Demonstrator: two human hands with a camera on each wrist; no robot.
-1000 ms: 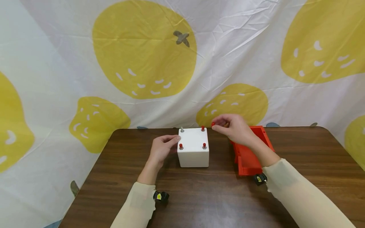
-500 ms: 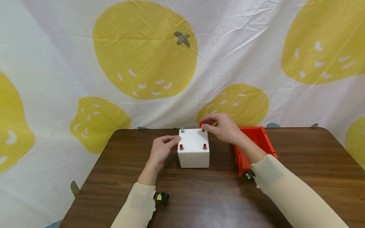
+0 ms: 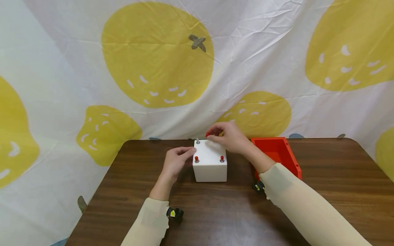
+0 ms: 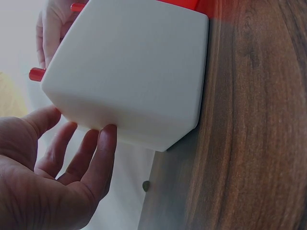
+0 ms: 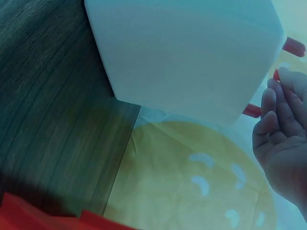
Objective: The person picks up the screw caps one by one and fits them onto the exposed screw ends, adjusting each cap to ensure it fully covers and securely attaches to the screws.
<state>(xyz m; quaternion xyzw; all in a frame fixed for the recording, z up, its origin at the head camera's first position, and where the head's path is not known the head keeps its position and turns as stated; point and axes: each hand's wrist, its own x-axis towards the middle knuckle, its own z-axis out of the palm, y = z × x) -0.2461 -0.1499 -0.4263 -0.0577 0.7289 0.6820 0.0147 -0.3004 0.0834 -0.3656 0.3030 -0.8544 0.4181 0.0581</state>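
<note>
A white box (image 3: 210,173) stands on the wooden table, with an upright bolt at each corner of its top. Red caps cover the front-left bolt (image 3: 196,159) and the front-right bolt (image 3: 222,159). At the back left the metal bolt (image 3: 198,141) is bare. The back-right capped bolt (image 5: 252,110) is hidden by my hand in the head view but shows in the right wrist view. My right hand (image 3: 232,138) pinches a small red cap (image 3: 207,135) over the back of the box. My left hand (image 3: 176,162) rests its fingertips and thumb against the box's left side.
A red bin (image 3: 274,147) lies right of the box, partly behind my right forearm. Behind the far table edge hangs a white cloth (image 3: 172,123) with yellow fruit prints. Brown tabletop (image 3: 215,212) extends in front of the box.
My right hand has moved left with the red cap, from beside the box to over its back edge, past the back-right bolt. My left hand stays against the box.
</note>
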